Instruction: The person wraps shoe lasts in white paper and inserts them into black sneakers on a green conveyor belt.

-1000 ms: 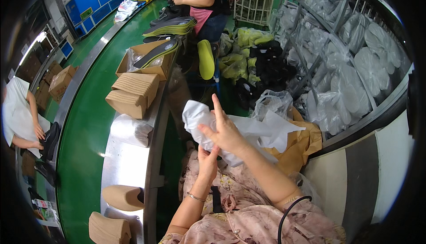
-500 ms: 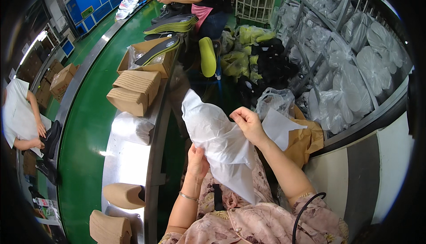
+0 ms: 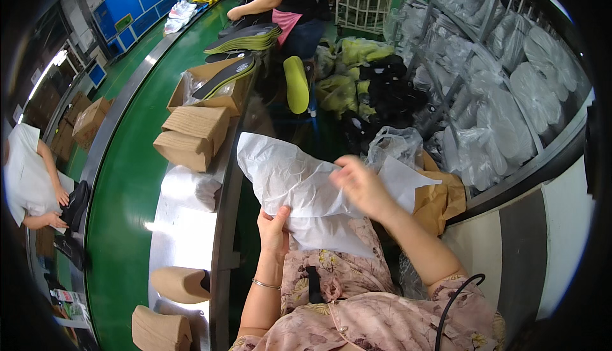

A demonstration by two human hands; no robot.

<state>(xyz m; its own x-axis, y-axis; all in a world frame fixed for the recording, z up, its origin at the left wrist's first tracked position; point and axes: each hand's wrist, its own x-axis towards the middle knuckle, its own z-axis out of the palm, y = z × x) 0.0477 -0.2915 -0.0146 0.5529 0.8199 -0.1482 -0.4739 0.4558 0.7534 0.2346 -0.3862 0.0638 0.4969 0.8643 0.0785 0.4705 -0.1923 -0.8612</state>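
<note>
In front of my lap, my left hand [image 3: 274,228] grips a crumpled white sheet of tissue paper [image 3: 296,182] from below, thumb on top. The paper is folded around something whose shape bulges underneath; what it is stays hidden. My right hand [image 3: 363,188] is beside the paper's right edge, its fingers smeared by motion, so I cannot tell whether it touches the paper. More white paper [image 3: 400,179] lies behind that hand, over crumpled brown paper [image 3: 441,205]. On the metal ledge to my left sits a white wrapped bundle [image 3: 191,188].
Brown moulded cardboard forms [image 3: 185,135] lie along the metal ledge [image 3: 175,239], beside a green conveyor belt [image 3: 118,223]. Beyond stands a carton [image 3: 239,96] with insoles. Bagged soles fill a rack [image 3: 491,109] at right. One co-worker [image 3: 293,0] sits ahead; another [image 3: 32,172] handles black shoes across the belt.
The wrapped paper has turned and tilted leftward, its lower tail now spread wider. My right hand has moved slightly down and away from its pinch at the paper's edge.
</note>
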